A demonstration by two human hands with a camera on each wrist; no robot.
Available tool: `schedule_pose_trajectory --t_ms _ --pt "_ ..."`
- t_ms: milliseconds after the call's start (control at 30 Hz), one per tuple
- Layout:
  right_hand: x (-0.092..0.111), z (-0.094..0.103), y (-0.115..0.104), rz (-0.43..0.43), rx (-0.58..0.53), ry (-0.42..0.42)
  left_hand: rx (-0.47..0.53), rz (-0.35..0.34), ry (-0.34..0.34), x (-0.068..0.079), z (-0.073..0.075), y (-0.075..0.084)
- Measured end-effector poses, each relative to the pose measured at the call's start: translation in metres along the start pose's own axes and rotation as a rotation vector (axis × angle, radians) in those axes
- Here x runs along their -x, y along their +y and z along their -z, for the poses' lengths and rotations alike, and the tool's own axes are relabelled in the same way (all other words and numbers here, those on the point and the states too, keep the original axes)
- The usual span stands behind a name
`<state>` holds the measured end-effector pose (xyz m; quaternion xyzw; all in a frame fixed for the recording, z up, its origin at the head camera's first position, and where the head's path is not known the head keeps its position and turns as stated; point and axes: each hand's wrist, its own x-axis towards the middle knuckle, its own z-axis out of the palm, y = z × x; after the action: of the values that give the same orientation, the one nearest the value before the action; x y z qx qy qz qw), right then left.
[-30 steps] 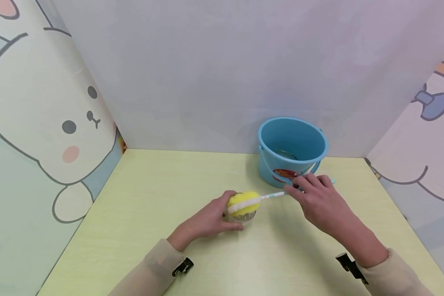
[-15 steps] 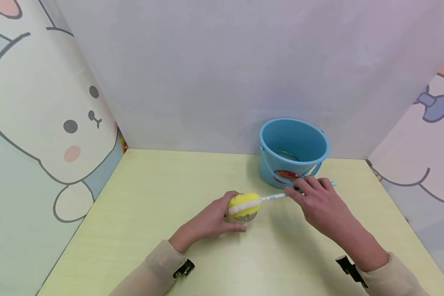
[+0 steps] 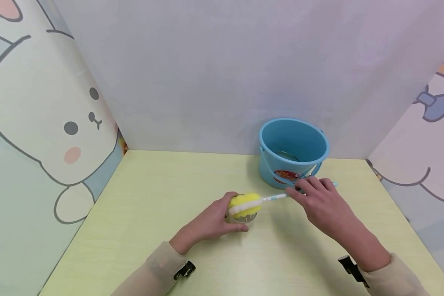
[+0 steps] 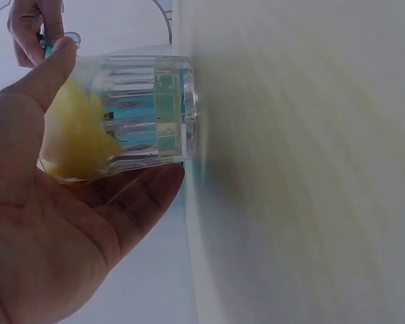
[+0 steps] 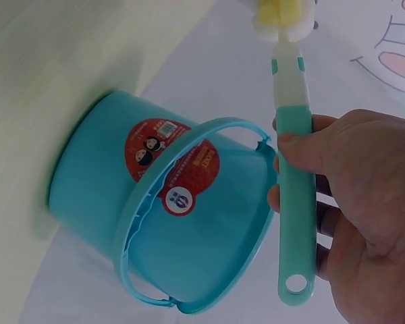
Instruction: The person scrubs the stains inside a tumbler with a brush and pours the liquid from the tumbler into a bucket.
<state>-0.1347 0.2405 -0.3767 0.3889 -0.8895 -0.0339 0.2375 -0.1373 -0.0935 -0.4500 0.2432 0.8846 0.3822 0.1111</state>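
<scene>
A clear ribbed glass stands on the yellow-green table, and my left hand grips it from the left side. A yellow and white sponge head of a cup brush sits at and partly inside the glass's mouth. My right hand holds the brush's teal and white handle between thumb and fingers, to the right of the glass.
A blue plastic bucket with a red sticker and a bail handle stands at the back right, just behind my right hand. Cartoon-printed panels wall in the table on the left, back and right.
Almost nothing differs: both hands keep their holds, and the glass and sponge have shifted only a few pixels to the right.
</scene>
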Motion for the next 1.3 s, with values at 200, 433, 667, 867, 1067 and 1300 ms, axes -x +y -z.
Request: schedule_pose_trajectory --t_ms 200,433,667,867,1067,1300 --pt "0.001 0.001 0.006 0.013 -0.01 0.003 -0.005 0.0 -0.002 -0.001 0.0 -0.002" --pt "0.004 0.004 0.011 0.009 -0.014 0.003 -0.001 -0.006 -0.006 -0.001 0.001 -0.002" --pt "0.01 0.005 0.017 -0.008 -0.02 -0.014 -0.006 -0.014 -0.002 -0.001 0.002 -0.003" --pt "0.014 0.007 0.02 -0.02 -0.031 -0.039 -0.005 0.0 -0.011 0.0 0.002 -0.003" --pt "0.018 0.008 0.026 -0.022 -0.027 -0.054 -0.008 0.005 -0.01 0.0 0.002 -0.003" --pt "0.022 0.009 0.032 -0.031 -0.04 -0.061 -0.017 0.0 -0.007 -0.001 0.002 -0.004"
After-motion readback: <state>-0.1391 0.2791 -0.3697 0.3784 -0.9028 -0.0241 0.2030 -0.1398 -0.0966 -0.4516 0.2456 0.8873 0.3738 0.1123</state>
